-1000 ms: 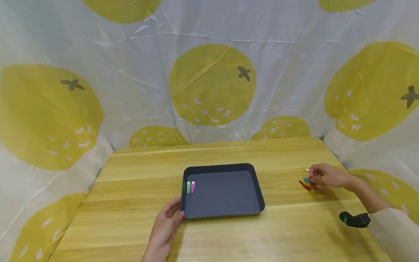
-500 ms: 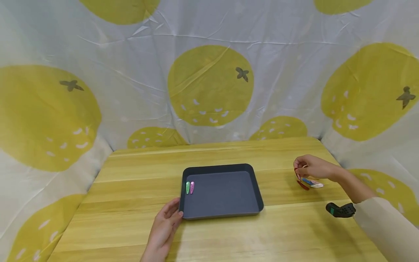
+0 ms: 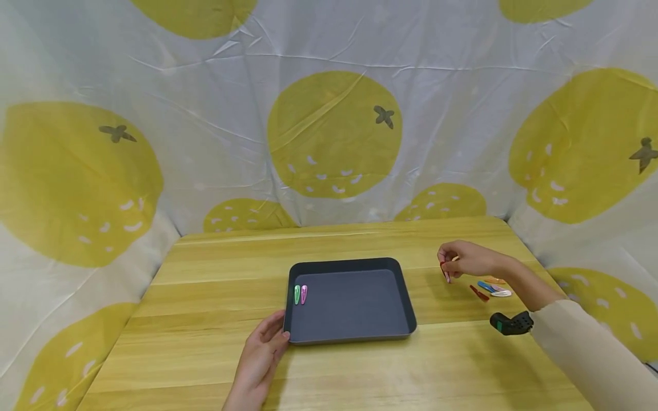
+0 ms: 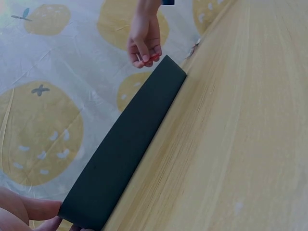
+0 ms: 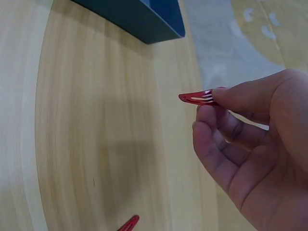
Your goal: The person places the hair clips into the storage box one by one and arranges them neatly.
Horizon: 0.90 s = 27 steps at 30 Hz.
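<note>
A dark grey rectangular tray (image 3: 354, 337) lies on the table, with a green hair clip (image 3: 297, 294) and a pink hair clip (image 3: 304, 294) side by side at its left end. My left hand (image 3: 259, 354) grips the tray's near-left corner; the left wrist view shows thumb and fingers at that corner (image 4: 77, 211). Between thumb and fingertips, my right hand (image 3: 470, 258) pinches a red hair clip (image 5: 197, 97), raised above the table right of the tray. Another red hair clip (image 3: 479, 293) lies below that hand.
Right of that loose red clip lie a blue hair clip (image 3: 485, 286), a whitish one (image 3: 501, 293) and an orange one (image 3: 496, 280), close together. A black device (image 3: 511, 323) sits at the right sleeve. A lemon-print curtain (image 3: 236, 142) encloses the wooden table (image 3: 216, 274).
My right hand has lifted a red hair clip out of the group and carried it left towards the tray. The left hand and the tray have stayed in place.
</note>
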Available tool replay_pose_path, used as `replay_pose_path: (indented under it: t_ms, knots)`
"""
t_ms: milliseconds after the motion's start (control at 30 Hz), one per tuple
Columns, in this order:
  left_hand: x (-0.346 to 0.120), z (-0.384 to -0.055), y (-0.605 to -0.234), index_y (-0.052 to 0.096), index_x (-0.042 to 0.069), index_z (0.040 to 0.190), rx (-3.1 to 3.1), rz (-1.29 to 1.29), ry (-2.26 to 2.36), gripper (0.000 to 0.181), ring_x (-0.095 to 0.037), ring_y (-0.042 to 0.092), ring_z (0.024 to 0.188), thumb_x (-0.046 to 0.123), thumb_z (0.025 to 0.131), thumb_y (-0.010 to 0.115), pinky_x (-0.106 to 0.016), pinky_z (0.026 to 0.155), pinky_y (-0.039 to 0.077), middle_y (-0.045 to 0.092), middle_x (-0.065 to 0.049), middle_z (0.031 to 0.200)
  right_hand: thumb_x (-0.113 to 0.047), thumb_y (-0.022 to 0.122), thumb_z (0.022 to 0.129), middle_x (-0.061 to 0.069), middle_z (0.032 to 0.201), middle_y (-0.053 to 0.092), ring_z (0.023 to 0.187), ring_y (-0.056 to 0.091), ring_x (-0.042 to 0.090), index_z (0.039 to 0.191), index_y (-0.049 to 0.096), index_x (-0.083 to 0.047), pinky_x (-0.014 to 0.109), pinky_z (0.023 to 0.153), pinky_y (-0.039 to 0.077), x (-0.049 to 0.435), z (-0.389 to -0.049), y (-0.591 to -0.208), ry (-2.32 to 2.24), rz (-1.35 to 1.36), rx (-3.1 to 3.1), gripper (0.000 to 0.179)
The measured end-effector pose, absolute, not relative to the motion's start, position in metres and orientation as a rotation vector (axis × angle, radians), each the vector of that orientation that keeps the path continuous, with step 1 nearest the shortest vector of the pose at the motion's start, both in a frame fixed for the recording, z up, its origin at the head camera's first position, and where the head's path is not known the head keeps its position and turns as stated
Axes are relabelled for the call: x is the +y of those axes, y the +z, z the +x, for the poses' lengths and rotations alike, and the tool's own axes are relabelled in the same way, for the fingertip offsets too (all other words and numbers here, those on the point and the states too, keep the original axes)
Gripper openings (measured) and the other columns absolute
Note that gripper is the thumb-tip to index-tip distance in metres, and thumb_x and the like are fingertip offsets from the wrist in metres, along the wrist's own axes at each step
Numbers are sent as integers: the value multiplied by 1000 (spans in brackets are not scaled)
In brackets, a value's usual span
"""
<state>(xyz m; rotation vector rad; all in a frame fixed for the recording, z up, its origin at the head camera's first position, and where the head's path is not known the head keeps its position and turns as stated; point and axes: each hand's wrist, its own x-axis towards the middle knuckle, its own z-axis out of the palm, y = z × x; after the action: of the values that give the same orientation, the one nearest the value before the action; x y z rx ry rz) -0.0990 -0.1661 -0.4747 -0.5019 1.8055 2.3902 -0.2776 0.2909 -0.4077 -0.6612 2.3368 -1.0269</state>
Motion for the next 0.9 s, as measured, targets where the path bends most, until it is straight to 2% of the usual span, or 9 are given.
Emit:
replay_pose_path:
  t_ms: [167,600,900]
  knots:
    - [-167,-98,-474,35,-6,155,1802,-510,2394,58,-36,39,141,-10,100,53,-50,119,32,35,-29,157,0,57,102,13,84,66,82,63,45,95,56,1,42,70,56,279,-282,-408,-1009,-679,2340,7]
    - [-169,-97,-474,36,-6,154,1814,-507,2392,57,-35,40,141,-10,100,54,-49,118,34,36,-29,156,0,56,102,13,86,68,80,61,43,94,56,1,46,70,54,253,-290,-412,-1009,-718,2294,8]
    - [-167,-99,-476,37,-6,154,1798,-506,2402,57,-37,40,141,-10,100,54,-51,118,33,36,-30,156,-1,55,103,14,89,69,85,63,45,94,56,2,51,74,54,241,-292,-415,-1034,-738,2262,9]
